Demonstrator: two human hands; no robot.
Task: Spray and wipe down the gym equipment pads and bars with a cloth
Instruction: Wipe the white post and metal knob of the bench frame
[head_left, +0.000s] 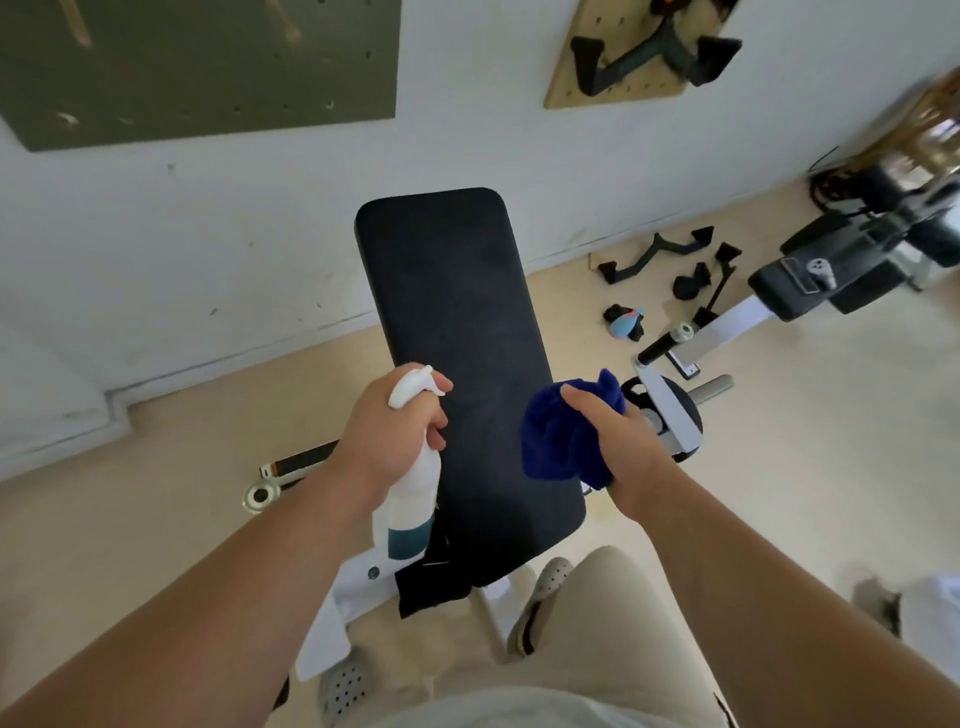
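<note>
Black bench pad (457, 312) fills frame ctr, long axis running from lower ctr up toward the wall. L hand (389, 431) at pad's left edge, fingers wrapped round white spray bottle (413, 499), nozzle facing right across the pad. R hand (618, 447) at right edge, clenched on bunched blue cloth (561, 436), overlapping pad's near half. Both hands about equally near; far end lies up-frame, so spray, then wipe, prob. runs up-frame along that axis.

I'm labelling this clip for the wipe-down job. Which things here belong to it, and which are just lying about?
In the job: spray bottle in left hand; blue cloth in right hand; black bench pad.
Lying about: floor handles; wall-hung handle; green pegboard.
</note>
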